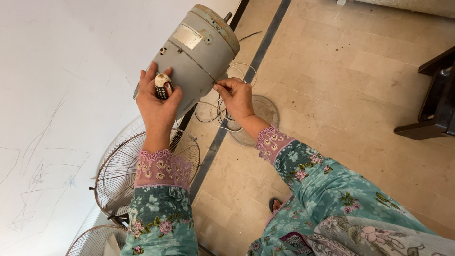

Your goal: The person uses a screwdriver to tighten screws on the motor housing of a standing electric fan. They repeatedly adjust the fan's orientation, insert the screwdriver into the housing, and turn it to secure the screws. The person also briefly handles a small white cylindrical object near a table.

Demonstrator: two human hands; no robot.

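Nearest the camera, two sleeves of teal floral cloth with pink lace cuffs reach up toward a grey fan motor housing, which is the landmark here. It is a rounded metal drum, held up in the air above the tiled floor, tilted with its rimmed end toward the upper right.

The left hand grips the lower left side of the housing, fingers wrapped up along its wall and thumb on the near side. Between thumb and fingers sits a small round control knob, pale on top with a dark, red-marked body, which the hand presses against the housing.

The right hand is at the lower right edge of the housing, its fingertips pinched together at the seam that runs across the drum; what they pinch is too small to tell.

Below the housing and behind the right hand, loops of thin white cable hang down over a round flat base that lies on the floor. Below left of the housing, wire fan guards lean by the white wall. Far to the right of the housing stands dark wooden furniture.
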